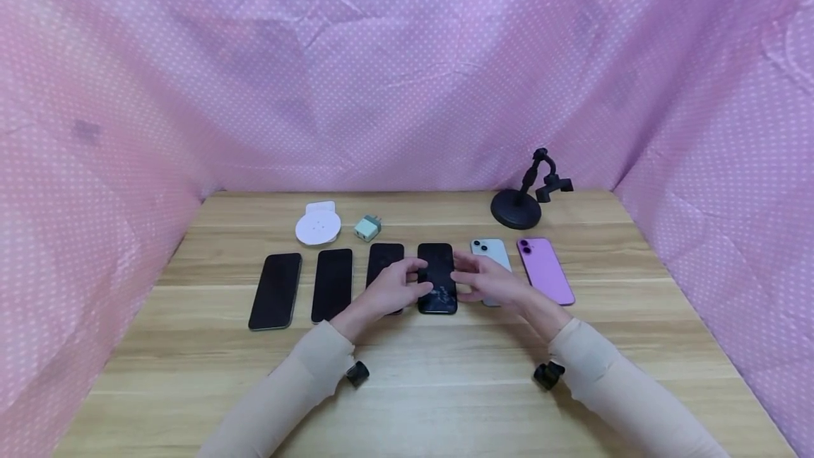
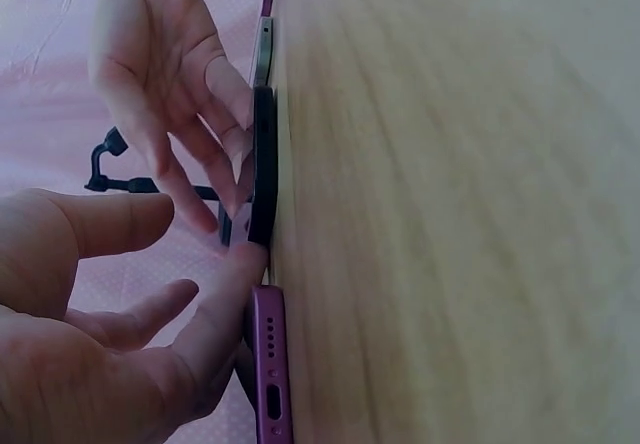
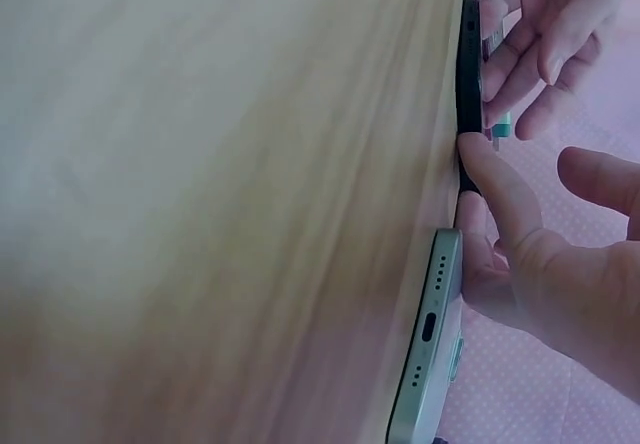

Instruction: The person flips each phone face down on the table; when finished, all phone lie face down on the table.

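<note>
A black smartphone [image 1: 437, 278] lies face up in the middle of a row of phones, its dark screen catching a reflection. My left hand [image 1: 389, 290] reaches over the phone to its left, fingertips right at the black phone's left edge. From the other side, my right hand [image 1: 488, 281] has its fingertips by the right edge, above part of a pale phone [image 1: 492, 249]. Fingers of both hands are spread and loosely bent. In the left wrist view, an index finger [image 2: 225, 309] meets the black phone's side, beside a purple-edged phone [image 2: 270, 364].
Two dark-screened phones [image 1: 275, 292] [image 1: 333, 285] lie at the left, a pink-purple phone [image 1: 548, 271] at the right. Behind the row are a white round charging pad [image 1: 318, 227], a pale green plug adapter [image 1: 367, 228] and a black phone stand [image 1: 516, 210]. Polka-dot pink cloth [image 1: 407, 76] surrounds the wooden table [image 1: 445, 387].
</note>
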Tool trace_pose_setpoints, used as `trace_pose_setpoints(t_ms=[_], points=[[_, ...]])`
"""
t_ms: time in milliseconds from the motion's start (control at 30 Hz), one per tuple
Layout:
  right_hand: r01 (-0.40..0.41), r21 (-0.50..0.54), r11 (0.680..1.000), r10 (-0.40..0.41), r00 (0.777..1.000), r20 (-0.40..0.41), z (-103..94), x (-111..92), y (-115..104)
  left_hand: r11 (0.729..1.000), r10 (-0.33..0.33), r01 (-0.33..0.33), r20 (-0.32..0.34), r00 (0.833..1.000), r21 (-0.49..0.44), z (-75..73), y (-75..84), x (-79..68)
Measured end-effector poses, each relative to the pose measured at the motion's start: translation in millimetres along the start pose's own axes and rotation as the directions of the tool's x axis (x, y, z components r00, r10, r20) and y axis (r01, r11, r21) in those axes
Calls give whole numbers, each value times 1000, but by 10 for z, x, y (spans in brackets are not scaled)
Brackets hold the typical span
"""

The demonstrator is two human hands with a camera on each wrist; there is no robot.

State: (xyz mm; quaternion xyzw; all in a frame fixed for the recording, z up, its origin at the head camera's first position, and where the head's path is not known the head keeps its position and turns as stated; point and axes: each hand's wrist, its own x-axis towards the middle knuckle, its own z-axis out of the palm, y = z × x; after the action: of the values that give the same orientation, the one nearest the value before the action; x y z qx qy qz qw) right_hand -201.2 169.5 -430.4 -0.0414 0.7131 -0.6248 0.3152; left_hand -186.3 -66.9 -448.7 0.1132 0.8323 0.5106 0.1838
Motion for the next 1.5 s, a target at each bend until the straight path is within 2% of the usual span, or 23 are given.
trace_pose_setpoints(t_ms=[233, 500, 633, 900, 1167, 1333, 1500], points=[[-33, 61, 998, 32, 999, 12, -46, -13, -20, 1000, 11, -11, -1, 1000, 14, 27, 6, -11], [-39, 85, 996, 37, 999, 24, -56, -27, -33, 999, -5, 6, 12, 1000, -43, 35, 33, -20], [-39, 131, 991, 39, 999, 9, -48, -15, -41, 998, -17, 18, 4, 1000, -65, 36, 21, 0], [-15, 250, 968, 13, 1000, 10, -67, -40, -25, 999, -8, 8, -2, 1000, -46, 44, -2, 21], [27, 301, 953, -29, 1000, 2, -71, -43, -4, 994, 13, -11, 18, 1000, -108, 43, 8, 1], [42, 307, 951, -49, 999, 15, -66, -42, -11, 984, 12, -3, 47, 999, -181, 15, 11, -6], [56, 311, 949, -68, 997, 29, -83, -75, 4, 970, 20, -4, 63, 998, -243, 46, 24, -28]])
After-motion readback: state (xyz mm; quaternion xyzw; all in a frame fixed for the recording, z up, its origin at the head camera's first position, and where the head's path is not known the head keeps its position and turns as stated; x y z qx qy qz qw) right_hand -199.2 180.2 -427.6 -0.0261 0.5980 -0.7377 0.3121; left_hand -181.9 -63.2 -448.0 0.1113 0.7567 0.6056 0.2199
